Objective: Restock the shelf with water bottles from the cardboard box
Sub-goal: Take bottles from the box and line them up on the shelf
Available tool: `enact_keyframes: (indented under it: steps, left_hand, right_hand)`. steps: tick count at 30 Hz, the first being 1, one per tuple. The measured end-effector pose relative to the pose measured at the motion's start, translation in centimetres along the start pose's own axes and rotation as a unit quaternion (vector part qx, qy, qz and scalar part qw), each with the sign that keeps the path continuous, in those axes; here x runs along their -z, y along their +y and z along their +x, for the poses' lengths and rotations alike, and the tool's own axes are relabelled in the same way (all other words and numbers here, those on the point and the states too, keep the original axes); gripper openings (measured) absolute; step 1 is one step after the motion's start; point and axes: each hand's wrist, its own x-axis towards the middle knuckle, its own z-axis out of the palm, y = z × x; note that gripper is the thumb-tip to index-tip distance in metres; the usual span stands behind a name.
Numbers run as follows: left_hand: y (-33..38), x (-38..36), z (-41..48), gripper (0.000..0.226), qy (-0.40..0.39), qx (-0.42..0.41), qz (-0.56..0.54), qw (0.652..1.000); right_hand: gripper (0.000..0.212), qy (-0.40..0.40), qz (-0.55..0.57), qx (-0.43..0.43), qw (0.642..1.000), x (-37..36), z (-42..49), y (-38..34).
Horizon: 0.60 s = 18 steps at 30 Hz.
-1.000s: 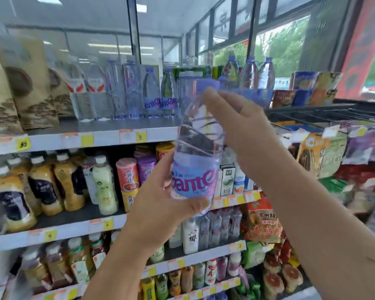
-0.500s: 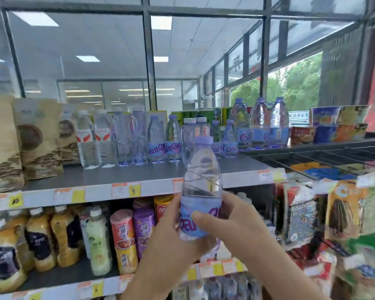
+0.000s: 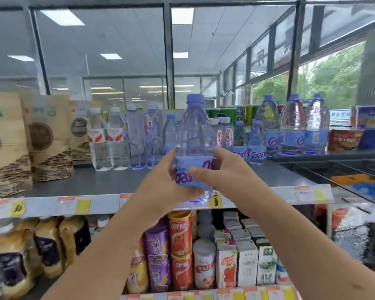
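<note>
I hold a clear water bottle [image 3: 194,135] with a purple cap and a blue label upright in both hands, over the front edge of the grey top shelf [image 3: 100,182]. My left hand [image 3: 160,180] grips its lower left side and base. My right hand [image 3: 223,169] grips the label from the right, thumb across the front. Behind it on the shelf stand several small water bottles [image 3: 136,139] and three large jugs [image 3: 292,126]. The cardboard box is out of view.
Brown paper bags [image 3: 45,137] fill the shelf's left end, and snack boxes [image 3: 344,139] its right end. Canned and carton drinks [image 3: 180,250] line the shelf below. A wire rack [image 3: 342,167] lies to the right.
The view has tilted up, so the top shelf sits lower in frame. My right hand slid from the bottle's top to its label, and the bottle has moved closer to the top shelf's front edge.
</note>
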Motion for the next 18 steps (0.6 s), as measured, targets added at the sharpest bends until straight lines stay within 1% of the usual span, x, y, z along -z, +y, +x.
enact_keyframes:
  steps: [2,3,4,6,7,9,11,13,14,15,16,18]
  left_hand:
    - [-0.4,1.8,2.8,0.118,-0.004,0.017,0.009,1.0]
    - [-0.8,2.6,4.0,0.119,-0.007,0.025,0.016,1.0]
    - [-1.2,3.3,5.2,0.113,-0.008,0.031,0.024,0.999]
    - [-2.3,4.6,7.1,0.089,-0.008,0.041,0.049,0.998]
    - [-3.0,5.1,7.9,0.082,-0.009,0.047,0.066,0.997]
    - [-4.6,5.9,9.3,0.087,-0.014,0.067,0.095,0.993]
    - [-6.0,6.3,10.4,0.095,-0.017,0.078,0.099,0.992]
    - [-6.9,6.6,11.4,0.093,-0.015,0.084,0.099,0.991]
    - [-7.2,6.7,11.9,0.089,-0.014,0.084,0.096,0.992]
    - [-7.5,6.8,12.5,0.086,-0.015,0.087,0.091,0.992]
    - [-7.7,6.9,13.1,0.084,-0.016,0.093,0.09,0.991]
    - [-8.1,6.9,14.3,0.079,-0.02,0.106,0.094,0.99]
  right_hand:
    - [0.036,0.028,-0.032,-0.007,0.999,-1.1,2.9,0.1]
    - [0.038,0.038,-0.038,-0.013,0.998,-1.7,4.2,0.2]
    - [0.039,0.042,-0.039,-0.018,0.998,-2.3,5.4,0.5]
    - [0.04,0.044,-0.045,-0.03,0.998,-3.5,7.2,1.5]
    - [0.04,0.045,-0.048,-0.039,0.997,-4.0,7.8,2.2]
    - [0.042,0.045,-0.037,-0.055,0.997,-4.9,8.6,3.8]
    - [0.043,0.033,-0.013,-0.061,0.997,-5.3,9.1,5.0]
    - [0.046,0.034,-0.023,-0.053,0.998,-5.2,9.6,5.6]
    - [0.051,0.051,-0.036,-0.047,0.997,-4.8,9.8,5.7]
    - [0.055,0.086,-0.053,-0.037,0.994,-4.3,9.9,5.7]
    - [0.054,0.135,-0.068,-0.021,0.988,-3.6,10.0,5.7]
    - [0.038,0.23,-0.091,0.022,0.969,-2.2,9.9,5.7]
